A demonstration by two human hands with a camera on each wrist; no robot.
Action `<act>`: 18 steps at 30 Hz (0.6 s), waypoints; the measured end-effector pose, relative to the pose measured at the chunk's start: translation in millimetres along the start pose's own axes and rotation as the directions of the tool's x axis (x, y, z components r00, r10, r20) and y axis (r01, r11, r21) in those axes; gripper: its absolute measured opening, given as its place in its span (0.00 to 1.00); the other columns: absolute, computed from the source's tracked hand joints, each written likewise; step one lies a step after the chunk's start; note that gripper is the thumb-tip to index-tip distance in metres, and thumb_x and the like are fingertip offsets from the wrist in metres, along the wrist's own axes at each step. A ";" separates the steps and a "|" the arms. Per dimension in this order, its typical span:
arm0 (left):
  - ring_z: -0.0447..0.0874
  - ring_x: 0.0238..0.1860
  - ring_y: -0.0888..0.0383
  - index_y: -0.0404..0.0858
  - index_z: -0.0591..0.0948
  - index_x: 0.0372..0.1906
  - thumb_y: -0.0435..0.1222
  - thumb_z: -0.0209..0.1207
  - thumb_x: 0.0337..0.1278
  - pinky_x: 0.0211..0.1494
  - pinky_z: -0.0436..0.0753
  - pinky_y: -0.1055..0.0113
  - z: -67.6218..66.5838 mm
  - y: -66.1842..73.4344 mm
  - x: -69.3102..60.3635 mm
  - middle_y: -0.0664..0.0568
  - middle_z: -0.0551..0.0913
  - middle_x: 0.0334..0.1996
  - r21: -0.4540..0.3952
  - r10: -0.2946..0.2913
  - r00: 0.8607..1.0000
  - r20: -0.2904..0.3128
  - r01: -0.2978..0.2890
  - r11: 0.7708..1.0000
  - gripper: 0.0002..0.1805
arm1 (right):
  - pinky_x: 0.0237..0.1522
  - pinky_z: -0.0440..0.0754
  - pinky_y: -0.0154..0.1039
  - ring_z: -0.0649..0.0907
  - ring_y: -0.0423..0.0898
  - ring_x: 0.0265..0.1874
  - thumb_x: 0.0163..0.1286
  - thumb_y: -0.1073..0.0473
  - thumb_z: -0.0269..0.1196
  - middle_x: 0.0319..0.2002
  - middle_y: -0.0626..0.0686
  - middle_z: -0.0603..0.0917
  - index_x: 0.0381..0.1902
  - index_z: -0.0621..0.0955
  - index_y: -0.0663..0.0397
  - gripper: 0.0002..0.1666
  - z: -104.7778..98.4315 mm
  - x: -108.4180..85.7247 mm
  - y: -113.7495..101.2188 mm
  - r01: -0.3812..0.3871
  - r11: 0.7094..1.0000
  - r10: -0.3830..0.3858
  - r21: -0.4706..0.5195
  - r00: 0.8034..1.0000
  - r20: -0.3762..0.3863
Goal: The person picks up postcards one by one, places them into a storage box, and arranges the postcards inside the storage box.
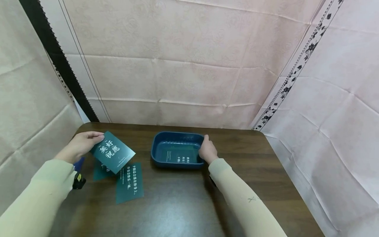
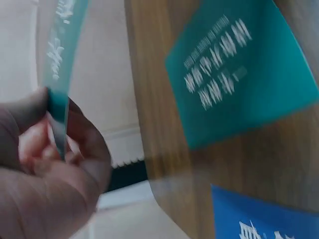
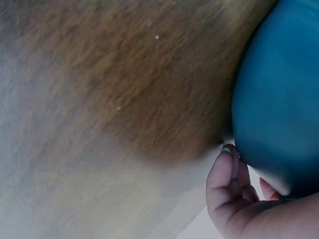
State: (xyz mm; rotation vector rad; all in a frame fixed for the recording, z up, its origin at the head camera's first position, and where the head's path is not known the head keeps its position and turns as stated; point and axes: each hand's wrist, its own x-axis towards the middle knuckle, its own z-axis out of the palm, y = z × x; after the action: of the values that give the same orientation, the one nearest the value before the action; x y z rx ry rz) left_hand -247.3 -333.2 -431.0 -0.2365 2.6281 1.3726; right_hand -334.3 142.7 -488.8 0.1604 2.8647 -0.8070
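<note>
Pale, creased cloth (image 1: pixel 177 82) hangs behind the table (image 1: pixel 251 164), whose dark wood-grain top runs out on every side of the blue tray (image 1: pixel 177 165). The tray rests toward the table's far edge, and my right grip (image 1: pixel 208 151) is clamped on its right end, thumb up at the rim. Left of the tray, my left grip (image 1: pixel 84 144) pinches a green card (image 1: pixel 113 152) with white characters between thumb and fingers, holding it tilted. Left of the tray and a little nearer me, an upright-lying green card (image 1: pixel 130 186) bears white columns of writing; beside it, farther from the tray, a second green card (image 1: pixel 99 172) shows only partly under the raised one. Inside the tray lies a printed card (image 1: pixel 174 158). Farthest left of the tray, a blue card (image 2: pixel 279 221) is mostly hidden behind my wrist.
</note>
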 end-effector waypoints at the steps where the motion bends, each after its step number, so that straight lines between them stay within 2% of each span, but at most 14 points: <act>1: 0.57 0.71 0.28 0.31 0.64 0.74 0.57 0.43 0.77 0.66 0.64 0.31 1.6 3.2 0.3 0.26 0.58 0.72 -0.006 -0.002 1.000 -0.001 0.002 1.000 0.38 | 0.55 0.81 0.58 0.81 0.56 0.48 0.73 0.65 0.60 0.60 0.64 0.76 0.76 0.52 0.53 0.42 0.5 0.5 -0.1 -0.001 1.000 0.001 -0.002 1.000 -0.004; 3: 0.54 0.72 0.27 0.30 0.64 0.73 0.56 0.43 0.77 0.67 0.61 0.30 5.0 8.7 0.9 0.26 0.57 0.73 -0.016 -0.002 1.000 -0.001 0.002 1.000 0.37 | 0.54 0.81 0.58 0.81 0.56 0.47 0.73 0.65 0.61 0.59 0.64 0.77 0.76 0.52 0.53 0.42 1.1 1.8 -0.5 -0.002 1.000 0.002 -0.007 1.000 -0.009; 9: 0.61 0.68 0.29 0.31 0.63 0.74 0.57 0.44 0.77 0.67 0.66 0.33 15.5 21.2 0.4 0.27 0.61 0.71 -0.051 -0.002 1.000 0.013 0.002 0.999 0.38 | 0.53 0.82 0.59 0.81 0.56 0.46 0.72 0.66 0.62 0.59 0.63 0.77 0.75 0.53 0.52 0.42 3.0 2.7 -0.6 -0.016 1.000 0.016 0.005 1.000 0.000; 12: 0.61 0.68 0.29 0.32 0.61 0.75 0.58 0.43 0.76 0.66 0.67 0.33 18.3 26.4 1.0 0.28 0.61 0.71 -0.064 0.007 1.000 0.024 -0.005 0.998 0.40 | 0.54 0.81 0.60 0.81 0.56 0.47 0.72 0.66 0.62 0.60 0.63 0.76 0.75 0.54 0.51 0.42 3.0 3.8 -0.4 -0.026 0.999 0.026 0.019 1.000 0.005; 15: 0.66 0.65 0.32 0.32 0.59 0.76 0.59 0.44 0.75 0.65 0.69 0.36 22.6 31.3 2.5 0.29 0.62 0.69 -0.099 0.017 0.999 0.028 -0.014 0.995 0.41 | 0.54 0.81 0.61 0.81 0.57 0.49 0.71 0.66 0.63 0.61 0.62 0.76 0.75 0.54 0.50 0.43 2.3 4.3 -0.3 -0.033 0.999 0.033 0.032 0.999 0.005; 18: 0.73 0.59 0.38 0.33 0.60 0.76 0.59 0.46 0.74 0.64 0.75 0.42 29.2 35.3 5.4 0.32 0.66 0.66 -0.131 0.028 0.999 0.024 -0.025 0.991 0.41 | 0.54 0.80 0.61 0.81 0.57 0.49 0.71 0.66 0.63 0.61 0.62 0.76 0.75 0.54 0.50 0.43 1.9 4.5 0.8 -0.031 0.998 0.030 0.049 0.999 0.011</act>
State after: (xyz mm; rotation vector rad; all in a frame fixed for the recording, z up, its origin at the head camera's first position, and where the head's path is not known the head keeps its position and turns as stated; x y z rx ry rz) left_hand -258.0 -289.6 -420.5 -0.1994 2.5324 1.5482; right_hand -338.4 142.6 -491.6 0.2046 2.8266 -0.8704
